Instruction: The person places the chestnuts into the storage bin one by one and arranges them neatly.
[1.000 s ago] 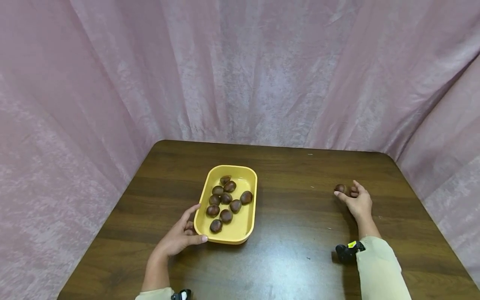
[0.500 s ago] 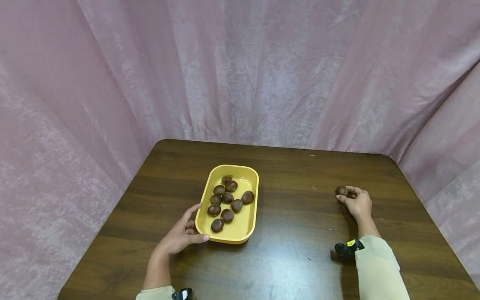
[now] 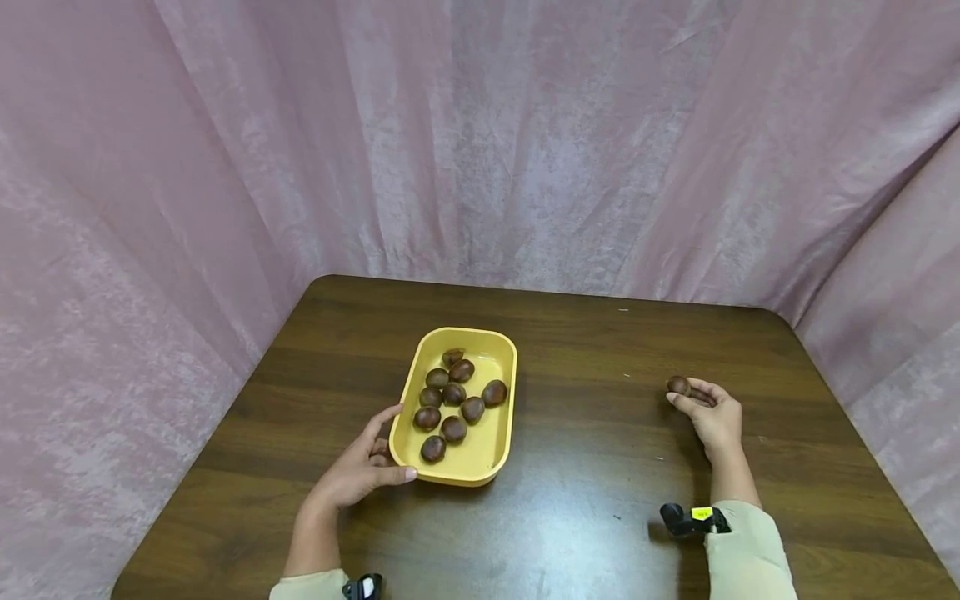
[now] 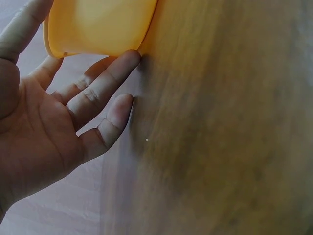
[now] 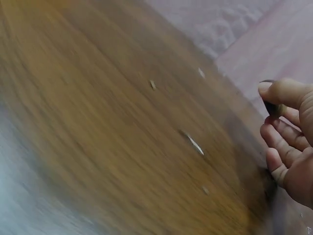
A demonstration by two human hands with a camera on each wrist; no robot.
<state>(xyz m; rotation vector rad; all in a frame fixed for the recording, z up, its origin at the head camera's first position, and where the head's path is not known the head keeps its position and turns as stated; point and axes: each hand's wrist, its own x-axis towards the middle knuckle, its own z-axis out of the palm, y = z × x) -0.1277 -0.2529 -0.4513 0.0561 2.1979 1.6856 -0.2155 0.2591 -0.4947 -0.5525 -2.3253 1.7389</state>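
Note:
On the right side of the table, my right hand (image 3: 716, 418) pinches a brown chestnut (image 3: 678, 385) between thumb and fingertips. In the right wrist view only a dark sliver of that chestnut (image 5: 272, 107) shows past the thumb. My left hand (image 3: 362, 467) holds the near left corner of a yellow tray (image 3: 487, 468), thumb on the near rim and index finger along the left side. Several chestnuts (image 3: 453, 429) lie in the tray, mostly in its left half. The left wrist view has the left fingers (image 4: 105, 83) against the tray's outer wall (image 4: 102, 29).
The dark wooden table (image 3: 585, 467) has rounded far corners. Small pale scraps (image 5: 195, 145) are scattered over its right part. A pink velvet curtain (image 3: 525, 150) hangs close behind the table and along its sides.
My right hand has closed its fingertips on the chestnut and shifted it slightly left and toward me, apparently off the table. My left hand stays at the tray.

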